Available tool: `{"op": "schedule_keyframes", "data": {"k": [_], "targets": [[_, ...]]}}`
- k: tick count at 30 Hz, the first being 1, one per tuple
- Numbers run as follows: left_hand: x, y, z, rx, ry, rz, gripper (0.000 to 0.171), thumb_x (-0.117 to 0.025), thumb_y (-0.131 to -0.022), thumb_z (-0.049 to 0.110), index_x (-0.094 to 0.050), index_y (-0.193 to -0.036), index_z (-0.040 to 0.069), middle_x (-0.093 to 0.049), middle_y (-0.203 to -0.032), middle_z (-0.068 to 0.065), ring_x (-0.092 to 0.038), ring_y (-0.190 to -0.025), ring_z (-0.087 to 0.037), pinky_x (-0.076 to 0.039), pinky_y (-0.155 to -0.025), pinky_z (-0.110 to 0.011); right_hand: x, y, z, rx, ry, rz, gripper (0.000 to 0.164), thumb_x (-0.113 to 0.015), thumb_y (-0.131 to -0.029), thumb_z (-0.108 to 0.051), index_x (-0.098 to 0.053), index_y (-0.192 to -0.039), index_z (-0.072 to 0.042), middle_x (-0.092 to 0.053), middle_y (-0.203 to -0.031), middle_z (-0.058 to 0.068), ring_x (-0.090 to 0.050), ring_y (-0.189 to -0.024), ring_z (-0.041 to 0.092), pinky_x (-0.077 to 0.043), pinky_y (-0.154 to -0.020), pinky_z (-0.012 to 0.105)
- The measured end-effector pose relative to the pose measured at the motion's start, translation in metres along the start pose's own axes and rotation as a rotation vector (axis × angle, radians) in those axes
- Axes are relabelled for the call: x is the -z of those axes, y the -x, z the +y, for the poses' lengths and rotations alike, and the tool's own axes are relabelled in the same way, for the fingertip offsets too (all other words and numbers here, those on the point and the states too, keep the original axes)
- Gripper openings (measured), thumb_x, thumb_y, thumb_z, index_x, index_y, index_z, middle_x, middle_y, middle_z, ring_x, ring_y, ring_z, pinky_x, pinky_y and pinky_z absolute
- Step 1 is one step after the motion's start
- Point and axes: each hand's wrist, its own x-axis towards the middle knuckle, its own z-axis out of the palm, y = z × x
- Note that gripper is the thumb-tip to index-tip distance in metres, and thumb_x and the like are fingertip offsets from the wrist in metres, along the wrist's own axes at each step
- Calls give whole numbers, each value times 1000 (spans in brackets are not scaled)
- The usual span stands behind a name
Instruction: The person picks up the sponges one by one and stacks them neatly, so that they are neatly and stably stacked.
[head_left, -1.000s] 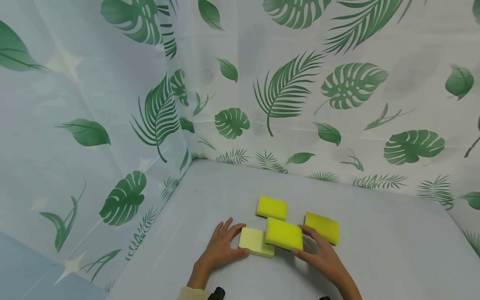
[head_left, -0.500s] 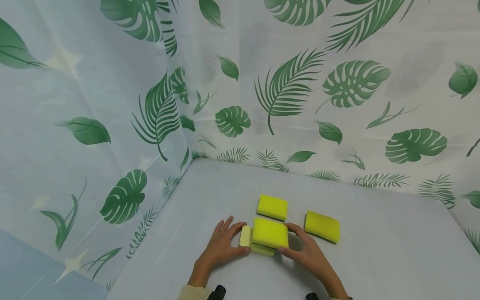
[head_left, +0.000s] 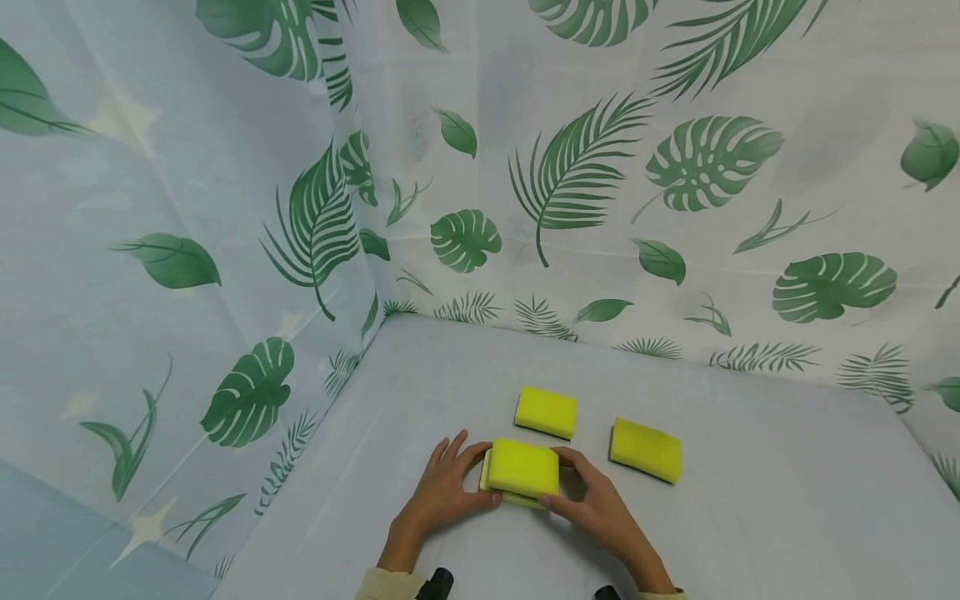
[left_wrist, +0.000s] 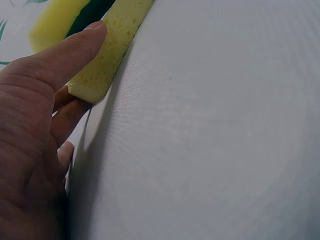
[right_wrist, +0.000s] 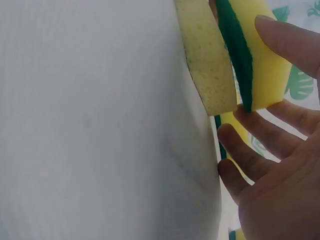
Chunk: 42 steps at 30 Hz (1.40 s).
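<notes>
Pale-yellow rectangular foam sponge (right_wrist: 206,57) pinched thumb-to-finger by left hand (head_left: 444,485), bright-yellow green-backed sponge (head_left: 523,468) pinched likewise above it by right hand (head_left: 596,500)

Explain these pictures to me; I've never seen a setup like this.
There is no robot here, just a person's two bare hands. The wide pictures come from a camera worn on the head, looking forward and down; the two close-ups come from a camera on each wrist.

The left hand grips a pale sponge on the whitish surface. Over it, the right hand holds a bright yellow sponge with a green underside. Two more lie there: a yellow sponge beyond the hands and another farther right.
</notes>
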Motion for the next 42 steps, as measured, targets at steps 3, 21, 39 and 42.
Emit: {"op": "schedule_keyframes", "data": {"k": [3,21,39,42], "targets": [[0,1,0,7,-2,3,85,-78,-86,62,-55,-156,20,-35,-170,-18,-22,-160,-40,-16,-128,-63,-2,0,-2,2,11,4,80,-91,-87,-41,-55,-152,-11,-63,-145,10,-52,-142,35,-31,-123,65],[-1,1,-1,15,4,4,86,-79,-86,62,-54,-157,20,-32,-171,-20,-20,-159,-45,-20,-126,-67,-1,1,3,-23,14,-64,101,-92,-84,-43,-40,-164,-10,-46,-164,15,-34,-156,38,-22,-127,63],[-1,1,-1,14,12,6,85,-79,-86,62,-54,-157,21,-31,-172,-18,-19,-160,-43,-17,-127,-65,54,23,7,27,12,145,70,-78,-102,-25,-43,-160,-7,-54,-155,19,-52,-140,42,-38,-116,69],[-1,1,-2,15,16,5,86,-79,-86,62,-54,-157,21,-31,-172,-18,-18,-160,-43,-16,-128,-65,67,25,7,13,34,202,68,-77,-102,-23,-45,-159,-6,-53,-155,20,-50,-141,42,-38,-116,67]]}}
